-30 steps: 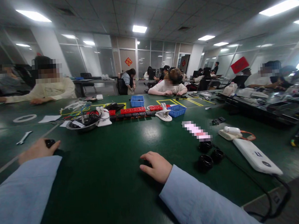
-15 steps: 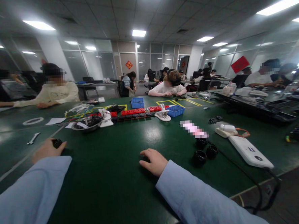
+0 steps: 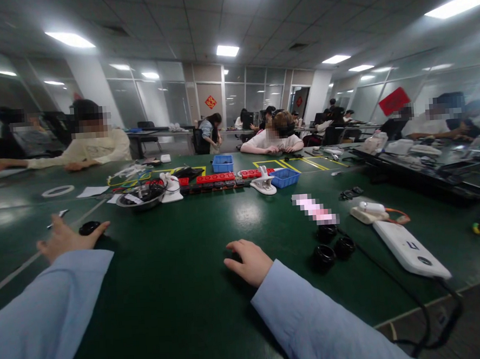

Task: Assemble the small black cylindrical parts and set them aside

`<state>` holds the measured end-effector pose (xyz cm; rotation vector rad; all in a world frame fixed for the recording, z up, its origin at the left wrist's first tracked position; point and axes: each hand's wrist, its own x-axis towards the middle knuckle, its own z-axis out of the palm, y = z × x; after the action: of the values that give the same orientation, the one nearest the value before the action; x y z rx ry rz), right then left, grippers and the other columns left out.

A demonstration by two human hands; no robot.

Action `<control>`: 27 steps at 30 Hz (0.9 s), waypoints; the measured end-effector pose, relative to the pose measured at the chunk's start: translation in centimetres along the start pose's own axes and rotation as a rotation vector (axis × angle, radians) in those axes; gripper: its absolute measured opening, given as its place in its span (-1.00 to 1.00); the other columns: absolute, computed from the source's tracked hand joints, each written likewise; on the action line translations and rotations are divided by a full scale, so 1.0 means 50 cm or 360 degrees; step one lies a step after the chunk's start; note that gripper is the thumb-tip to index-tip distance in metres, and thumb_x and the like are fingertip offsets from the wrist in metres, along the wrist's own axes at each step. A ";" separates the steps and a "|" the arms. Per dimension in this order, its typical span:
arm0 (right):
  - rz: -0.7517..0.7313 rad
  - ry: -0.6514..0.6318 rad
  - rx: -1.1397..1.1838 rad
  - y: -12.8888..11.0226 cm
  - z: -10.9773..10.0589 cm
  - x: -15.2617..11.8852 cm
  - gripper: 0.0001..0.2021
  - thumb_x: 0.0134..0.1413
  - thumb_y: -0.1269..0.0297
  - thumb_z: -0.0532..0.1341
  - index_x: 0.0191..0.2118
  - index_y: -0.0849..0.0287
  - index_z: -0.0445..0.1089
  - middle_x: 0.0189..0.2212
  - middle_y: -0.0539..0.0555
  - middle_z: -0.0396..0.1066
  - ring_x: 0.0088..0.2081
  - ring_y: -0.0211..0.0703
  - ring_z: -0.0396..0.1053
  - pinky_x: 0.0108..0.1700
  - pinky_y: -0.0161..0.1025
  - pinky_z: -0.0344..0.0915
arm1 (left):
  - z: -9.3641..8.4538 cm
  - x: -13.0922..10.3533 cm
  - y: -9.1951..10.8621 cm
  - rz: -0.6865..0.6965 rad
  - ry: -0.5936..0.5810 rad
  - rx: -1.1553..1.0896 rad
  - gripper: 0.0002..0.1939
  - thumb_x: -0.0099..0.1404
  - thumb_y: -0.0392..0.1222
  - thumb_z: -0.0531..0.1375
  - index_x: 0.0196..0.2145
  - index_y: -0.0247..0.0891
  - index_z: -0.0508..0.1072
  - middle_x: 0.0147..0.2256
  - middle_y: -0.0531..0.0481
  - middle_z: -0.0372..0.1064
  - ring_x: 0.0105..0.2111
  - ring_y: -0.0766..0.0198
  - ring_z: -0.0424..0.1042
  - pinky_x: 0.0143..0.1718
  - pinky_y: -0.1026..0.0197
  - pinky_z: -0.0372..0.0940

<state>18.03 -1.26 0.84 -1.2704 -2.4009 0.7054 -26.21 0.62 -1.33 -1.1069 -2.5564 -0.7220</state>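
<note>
At the left of the green table, my left hand is open, its fingers spread wide. Between its thumb and fingers sits a small black round piece, flat on the tabletop; whether the thumb touches it I cannot tell. A wrench lies just beyond the fingertips, partly covered by them. My right hand rests palm down near the middle of the table, thumb apart from the loosely bent fingers, holding nothing visible. To its right stand three black, hollow round pieces close together.
Ahead are a bowl of cables, red power strips, white clamps and blue bins. On the right lies a white device with a black cable running off the table edge. Co-workers sit across the table.
My left hand has let go of the black round piece and spread its fingers, moving slightly left over the wrench. My right hand stays put. The view has shifted a little.
</note>
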 end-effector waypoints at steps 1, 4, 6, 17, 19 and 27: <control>0.0013 0.0010 0.0011 0.001 0.000 0.000 -0.56 0.05 0.16 0.14 0.04 0.28 0.24 -0.14 0.21 0.32 -0.10 -0.01 0.27 -0.05 -0.09 0.18 | 0.002 -0.003 -0.001 -0.0061 0.0115 -0.0032 0.05 0.11 0.36 -0.06 0.21 -0.54 -0.38 0.14 -0.53 -0.07 0.10 -0.32 0.04 0.08 -0.29 -0.22; 0.0054 0.0064 0.0057 0.005 0.003 0.000 -0.43 0.06 0.15 0.13 0.16 0.28 0.06 -0.08 0.22 0.28 -0.09 -0.03 0.26 -0.04 -0.12 0.18 | 0.006 -0.013 -0.006 -0.0161 0.0379 -0.0089 -0.18 0.26 0.22 -0.20 0.22 -0.52 -0.29 0.16 -0.48 -0.08 0.18 -0.16 -0.10 0.14 -0.21 -0.28; 0.0075 0.0100 0.0089 0.009 0.006 0.001 -0.38 0.08 0.14 0.11 0.20 0.29 -0.04 -0.05 0.24 0.24 -0.08 -0.04 0.26 -0.05 -0.14 0.19 | 0.003 -0.019 -0.010 -0.0163 0.0402 -0.0100 -0.24 0.31 0.15 -0.29 0.22 -0.55 -0.33 0.19 -0.50 -0.18 0.23 -0.11 -0.30 0.14 -0.24 -0.34; 0.0094 0.0139 0.0158 0.014 0.017 0.008 -0.37 0.09 0.14 0.11 0.22 0.29 -0.07 -0.10 0.22 0.27 -0.15 -0.05 0.29 -0.12 -0.16 0.21 | -0.052 -0.086 -0.007 -0.0110 0.0493 -0.0052 -0.21 0.28 0.17 -0.31 0.23 -0.55 -0.31 0.24 -0.36 -0.28 0.22 -0.17 -0.38 0.12 -0.32 -0.40; 0.0098 0.0150 0.0164 0.017 0.020 0.011 -0.39 0.10 0.13 0.09 0.21 0.28 -0.05 -0.12 0.21 0.29 -0.16 -0.06 0.29 -0.13 -0.16 0.21 | -0.059 -0.096 -0.010 -0.0110 0.0491 -0.0072 -0.19 0.26 0.19 -0.30 0.23 -0.55 -0.31 0.24 -0.37 -0.28 0.22 -0.19 -0.38 0.12 -0.31 -0.42; 0.0088 0.0196 0.0177 0.029 0.031 0.021 -0.45 0.13 0.14 0.05 0.18 0.34 0.01 -0.20 0.20 0.33 -0.21 -0.08 0.31 -0.17 -0.17 0.22 | -0.091 -0.128 -0.028 -0.0147 0.0238 -0.0045 -0.18 0.27 0.16 -0.25 0.23 -0.57 -0.39 0.25 -0.39 -0.38 0.22 -0.20 -0.47 0.09 -0.34 -0.50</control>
<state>17.64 -0.13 -1.19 -1.3000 -2.2047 0.7428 -22.76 -6.54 -0.65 -0.9111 -2.4910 -0.8324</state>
